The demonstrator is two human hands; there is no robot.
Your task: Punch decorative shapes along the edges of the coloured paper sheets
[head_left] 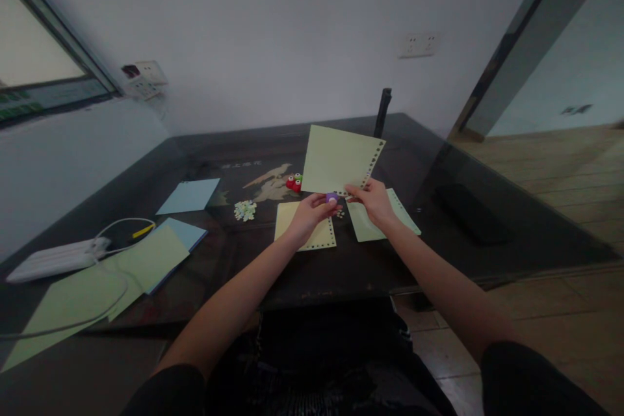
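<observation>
My left hand (306, 218) is closed around a small purple craft punch (332, 197), set at the lower edge of a pale yellow sheet (341, 159). With thumb and fingers, my right hand (374, 200) pinches that sheet near its lower right corner and holds it up off the table. A row of punched holes runs along its right edge, and several holes show on the lower edge. Under my left hand lies a yellow sheet (319, 234) with holes on two edges. Beneath my right hand rests a pale green sheet (363, 224), also punched along one edge.
Red and green punches (294, 183) stand behind my left hand. A heap of paper cutouts (244, 210) lies left on the dark table (234, 260). Further left are a blue sheet (190, 196), green sheets (97, 286) and a white power strip (53, 260) with a cable.
</observation>
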